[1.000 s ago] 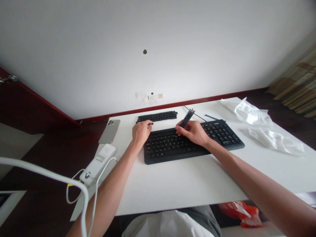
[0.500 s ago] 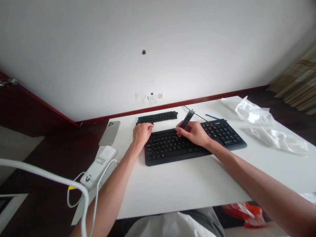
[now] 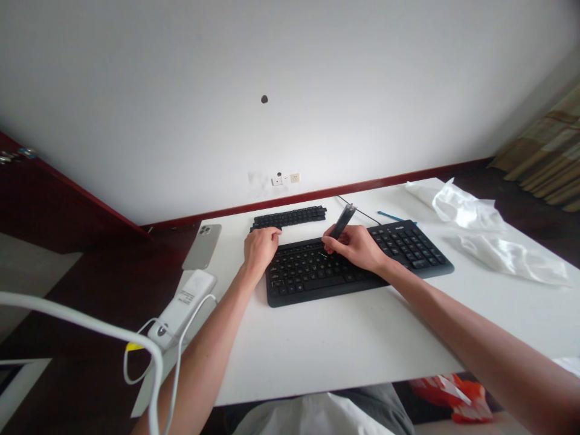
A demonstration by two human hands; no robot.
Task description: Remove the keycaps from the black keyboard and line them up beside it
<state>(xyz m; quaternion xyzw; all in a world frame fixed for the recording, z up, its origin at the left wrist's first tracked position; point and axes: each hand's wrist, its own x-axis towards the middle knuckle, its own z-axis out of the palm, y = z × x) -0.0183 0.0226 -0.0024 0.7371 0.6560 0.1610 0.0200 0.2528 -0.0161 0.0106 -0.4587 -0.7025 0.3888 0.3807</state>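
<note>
A black keyboard (image 3: 326, 281) lies on the white table. My right hand (image 3: 357, 244) is closed around a slim dark tool (image 3: 344, 220), held slanting like a pen. Its pale end points up, and a thin bright tip shows low over the middle keys. The exact kind of tool is unclear. At the keyboard's upper left corner, my left hand (image 3: 261, 244) is closed with its fingers curled against the edge; the fingertips are partly hidden. Just behind this hand lie rows of loose black keycaps (image 3: 290, 215).
A phone (image 3: 202, 246) and a white power strip (image 3: 183, 308) lie at the left edge. One thick white cable (image 3: 90, 320) crosses the lower left. Clear plastic bags (image 3: 471, 208) cover the right side. A blue stick (image 3: 394, 215) sits behind the keyboard.
The whole view has shifted very slightly. Both hands, the tool and the keyboard stay in nearly the same places.
</note>
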